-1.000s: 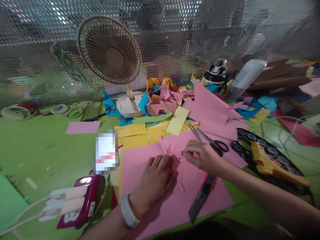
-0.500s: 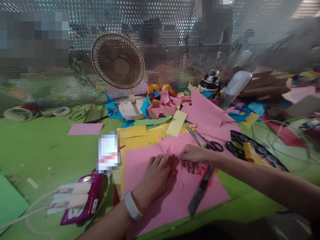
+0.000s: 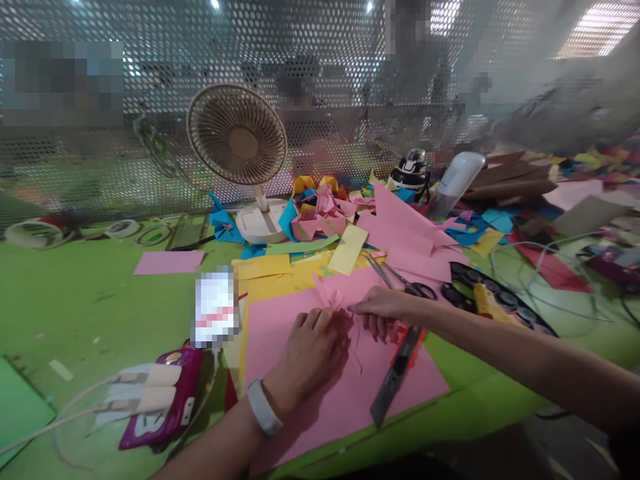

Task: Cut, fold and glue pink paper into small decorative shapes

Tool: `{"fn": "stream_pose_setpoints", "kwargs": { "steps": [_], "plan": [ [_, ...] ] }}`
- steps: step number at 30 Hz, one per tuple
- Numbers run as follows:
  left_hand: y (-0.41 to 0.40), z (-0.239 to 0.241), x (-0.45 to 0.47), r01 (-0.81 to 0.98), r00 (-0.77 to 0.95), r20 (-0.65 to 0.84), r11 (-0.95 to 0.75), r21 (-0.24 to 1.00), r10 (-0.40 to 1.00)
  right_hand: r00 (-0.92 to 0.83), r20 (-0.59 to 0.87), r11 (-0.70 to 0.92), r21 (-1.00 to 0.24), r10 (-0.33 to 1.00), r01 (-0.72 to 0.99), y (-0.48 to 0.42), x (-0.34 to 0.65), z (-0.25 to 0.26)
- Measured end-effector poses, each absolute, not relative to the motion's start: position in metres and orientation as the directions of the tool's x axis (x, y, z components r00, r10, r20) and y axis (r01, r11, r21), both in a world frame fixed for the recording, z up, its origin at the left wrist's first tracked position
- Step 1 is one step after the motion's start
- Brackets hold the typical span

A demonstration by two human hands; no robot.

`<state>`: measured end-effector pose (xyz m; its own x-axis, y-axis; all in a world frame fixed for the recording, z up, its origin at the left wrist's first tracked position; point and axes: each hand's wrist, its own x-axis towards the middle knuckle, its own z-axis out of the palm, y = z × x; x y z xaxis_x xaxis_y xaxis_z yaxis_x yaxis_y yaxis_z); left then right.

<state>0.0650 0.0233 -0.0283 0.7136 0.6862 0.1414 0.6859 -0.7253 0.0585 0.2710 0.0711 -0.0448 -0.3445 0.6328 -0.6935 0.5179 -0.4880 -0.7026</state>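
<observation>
A small folded pink paper piece (image 3: 330, 295) stands up between my hands, its lower part hidden by fingers. My left hand (image 3: 316, 345), with a white band at the wrist, is closed around the near side of it. The fingers of my right hand (image 3: 381, 312) are bent and pinch at its right side, meeting the left fingertips. Below them a thin pink strip (image 3: 358, 355) hangs over the large pink sheet (image 3: 270, 340). Just under my right hand lies a utility knife (image 3: 396, 380) with an orange-red edge. Scissors (image 3: 420, 289) rest beyond my right wrist.
A fan (image 3: 243, 142) stands at the back beside piled folded paper (image 3: 325, 213). A phone (image 3: 215, 307) and a purple power strip (image 3: 173, 400) with plugs and cables lie on the left. A black tray (image 3: 505, 300) sits at right. Tape rolls (image 3: 123, 229) lie far left.
The view has tilted up slightly, and things at right appear shifted left. My hands keep nearly the same hold on the folded pink paper.
</observation>
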Motion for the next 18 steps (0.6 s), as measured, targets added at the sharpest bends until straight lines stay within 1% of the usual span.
{"fn": "stream_pose_setpoints", "kwargs": {
  "steps": [3, 10, 18],
  "plan": [
    [0.0230, -0.0277, 0.0654, 0.694, 0.706, 0.137, -0.717, 0.056, 0.694, -0.350, -0.672, -0.463, -0.719, 0.652, 0.518, 0.0704, 0.2672, -0.0426],
    [0.0220, -0.0278, 0.0649, 0.697, 0.705, 0.132, -0.715, 0.053, 0.697, -0.363, -0.665, -0.469, -0.731, 0.652, 0.496, 0.0705, 0.2662, -0.0409],
    [0.0203, -0.0280, 0.0638, 0.699, 0.702, 0.135, -0.713, 0.056, 0.699, -0.350, -0.661, -0.455, -0.729, 0.664, 0.512, 0.0718, 0.2659, -0.0443]
  ]
}}
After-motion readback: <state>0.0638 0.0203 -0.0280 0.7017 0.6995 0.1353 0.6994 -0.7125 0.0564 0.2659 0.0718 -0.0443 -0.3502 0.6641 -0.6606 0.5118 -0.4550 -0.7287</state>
